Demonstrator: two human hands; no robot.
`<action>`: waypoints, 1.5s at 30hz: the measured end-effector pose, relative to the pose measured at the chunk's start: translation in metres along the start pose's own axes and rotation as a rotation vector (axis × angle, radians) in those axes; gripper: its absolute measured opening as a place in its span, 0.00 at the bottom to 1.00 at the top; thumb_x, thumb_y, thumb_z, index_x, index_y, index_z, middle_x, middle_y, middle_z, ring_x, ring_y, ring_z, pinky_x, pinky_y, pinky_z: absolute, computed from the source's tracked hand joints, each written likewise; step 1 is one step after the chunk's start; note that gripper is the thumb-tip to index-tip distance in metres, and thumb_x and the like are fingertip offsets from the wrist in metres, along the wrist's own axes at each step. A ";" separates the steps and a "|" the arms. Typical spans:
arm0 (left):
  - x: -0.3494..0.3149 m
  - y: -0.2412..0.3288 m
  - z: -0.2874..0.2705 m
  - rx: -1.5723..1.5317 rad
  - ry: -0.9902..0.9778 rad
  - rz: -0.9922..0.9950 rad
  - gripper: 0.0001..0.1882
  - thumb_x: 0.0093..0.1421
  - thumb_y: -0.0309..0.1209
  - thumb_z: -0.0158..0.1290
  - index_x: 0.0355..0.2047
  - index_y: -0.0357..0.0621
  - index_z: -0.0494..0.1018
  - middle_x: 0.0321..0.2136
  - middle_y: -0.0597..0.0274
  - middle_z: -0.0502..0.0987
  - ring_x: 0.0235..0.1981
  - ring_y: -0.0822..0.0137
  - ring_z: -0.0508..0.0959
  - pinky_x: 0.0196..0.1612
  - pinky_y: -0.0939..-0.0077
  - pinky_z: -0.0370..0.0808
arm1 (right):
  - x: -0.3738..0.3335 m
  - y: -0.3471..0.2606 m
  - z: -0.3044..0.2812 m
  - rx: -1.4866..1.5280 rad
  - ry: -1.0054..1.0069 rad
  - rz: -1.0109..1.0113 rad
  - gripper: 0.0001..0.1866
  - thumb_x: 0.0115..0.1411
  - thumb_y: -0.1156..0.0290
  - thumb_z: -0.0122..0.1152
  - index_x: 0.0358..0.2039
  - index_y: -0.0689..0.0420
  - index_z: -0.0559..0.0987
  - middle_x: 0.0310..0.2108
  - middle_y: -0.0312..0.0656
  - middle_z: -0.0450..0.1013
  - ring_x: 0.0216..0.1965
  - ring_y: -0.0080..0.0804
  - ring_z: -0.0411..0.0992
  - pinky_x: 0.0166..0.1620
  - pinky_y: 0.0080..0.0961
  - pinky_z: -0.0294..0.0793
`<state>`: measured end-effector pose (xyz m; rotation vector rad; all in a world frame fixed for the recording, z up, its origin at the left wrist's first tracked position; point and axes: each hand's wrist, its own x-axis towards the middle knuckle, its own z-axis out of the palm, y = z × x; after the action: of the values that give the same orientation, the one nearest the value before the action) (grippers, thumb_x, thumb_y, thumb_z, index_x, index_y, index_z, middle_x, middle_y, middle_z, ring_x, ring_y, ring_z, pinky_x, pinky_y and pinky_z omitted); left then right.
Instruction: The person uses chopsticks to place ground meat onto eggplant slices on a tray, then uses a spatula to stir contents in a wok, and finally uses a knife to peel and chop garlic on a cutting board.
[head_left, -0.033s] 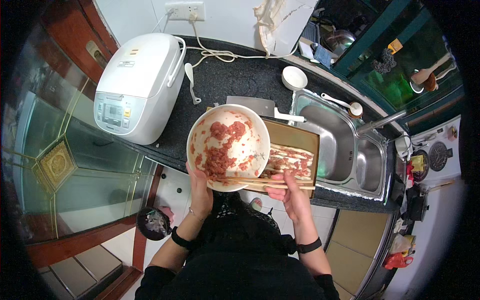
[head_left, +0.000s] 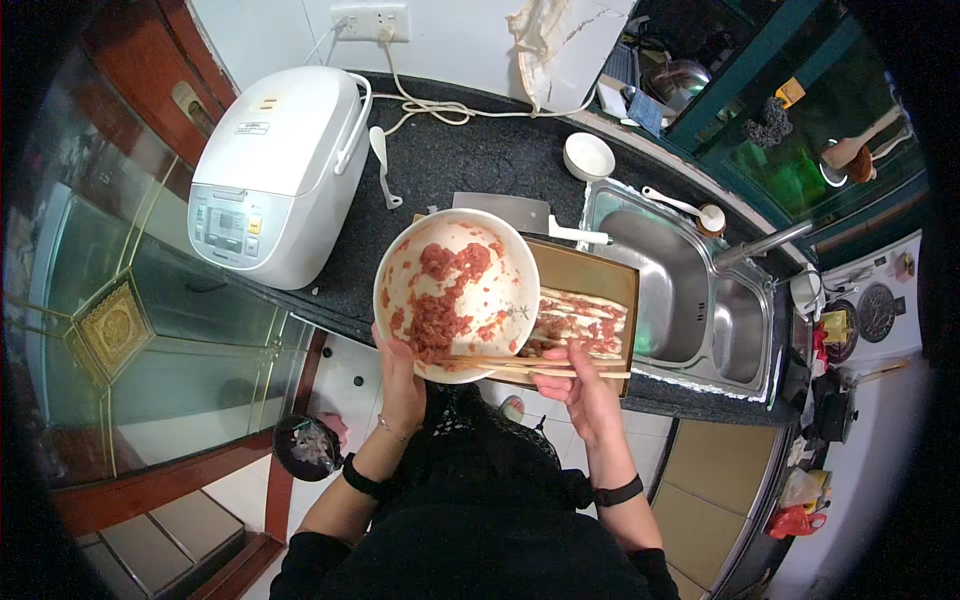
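My left hand (head_left: 401, 385) grips the near left rim of a large white bowl (head_left: 512, 240), tilted so its inside shows. Red minced meat (head_left: 438, 318) lies clumped in it, with bits smeared on the wall. In my right hand (head_left: 588, 400) is a pair of wooden chopsticks (head_left: 510, 362), their tips in the meat by the near rim. Partly behind the bowl is a rectangular golden-brown tray (head_left: 605, 262). Long pale strips (head_left: 580, 299) topped with red meat lie on it. A cleaver (head_left: 508, 210) with a white handle rests beyond the bowl.
A white rice cooker (head_left: 275, 170) stands left on the dark counter (head_left: 450, 140), a white ladle-like utensil (head_left: 382, 165) beside it. Right are a double steel sink (head_left: 665, 285), a small white bowl (head_left: 588, 157) and a white-handled brush (head_left: 690, 207). A bin (head_left: 305, 447) sits on the floor.
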<state>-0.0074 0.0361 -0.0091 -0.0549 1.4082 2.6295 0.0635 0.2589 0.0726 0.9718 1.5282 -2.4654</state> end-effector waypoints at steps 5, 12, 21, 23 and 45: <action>-0.002 0.005 0.000 0.027 -0.006 -0.002 0.33 0.67 0.51 0.37 0.62 0.44 0.44 0.59 0.55 0.57 0.61 0.63 0.58 0.62 0.65 0.55 | -0.006 -0.009 -0.002 -0.141 0.043 -0.149 0.25 0.67 0.53 0.46 0.42 0.67 0.74 0.37 0.52 0.75 0.33 0.40 0.79 0.37 0.27 0.81; -0.003 0.008 0.004 0.048 -0.013 0.037 0.31 0.68 0.50 0.36 0.62 0.44 0.44 0.59 0.55 0.57 0.60 0.63 0.59 0.62 0.66 0.55 | -0.020 -0.015 0.005 -0.335 -0.239 -0.309 0.29 0.69 0.52 0.39 0.46 0.71 0.72 0.40 0.53 0.75 0.38 0.37 0.78 0.42 0.25 0.79; -0.001 0.007 0.007 -0.022 -0.027 -0.040 0.29 0.69 0.47 0.37 0.62 0.46 0.45 0.59 0.56 0.57 0.61 0.64 0.59 0.62 0.66 0.56 | 0.003 0.010 0.002 -0.004 -0.159 -0.025 0.28 0.69 0.53 0.40 0.47 0.71 0.71 0.39 0.56 0.75 0.37 0.38 0.79 0.40 0.24 0.80; -0.001 0.007 0.008 -0.055 -0.036 -0.066 0.29 0.68 0.47 0.38 0.62 0.47 0.45 0.59 0.57 0.57 0.61 0.64 0.60 0.62 0.66 0.58 | 0.009 0.015 0.000 0.090 -0.136 0.036 0.27 0.69 0.54 0.41 0.46 0.70 0.71 0.38 0.55 0.76 0.36 0.38 0.79 0.39 0.24 0.80; -0.001 0.048 -0.030 -0.066 0.210 -0.088 0.34 0.66 0.56 0.34 0.65 0.48 0.50 0.63 0.61 0.58 0.62 0.64 0.60 0.62 0.63 0.58 | 0.036 0.029 -0.109 -0.139 0.209 -0.292 0.21 0.63 0.58 0.56 0.41 0.67 0.75 0.35 0.47 0.76 0.30 0.32 0.77 0.32 0.22 0.79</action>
<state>-0.0151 -0.0151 0.0138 -0.4023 1.3434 2.6597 0.0969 0.3439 -0.0025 1.0792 2.0094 -2.4593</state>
